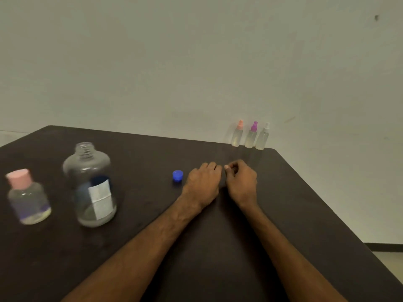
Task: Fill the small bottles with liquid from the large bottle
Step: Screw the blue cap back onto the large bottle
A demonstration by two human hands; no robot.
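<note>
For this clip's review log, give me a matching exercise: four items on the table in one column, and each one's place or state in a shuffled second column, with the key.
Items
1. large bottle
2. blue cap
3. pink-capped bottle
4. three small spray bottles

Place or state
A. in a row at the table's far edge, by the wall
B. lying loose just beside the left hand
C. standing uncapped, a little liquid at the bottom
D. nearest the left side of the view, cap on

Pairs: 1-C, 2-B, 3-D, 4-A
</note>
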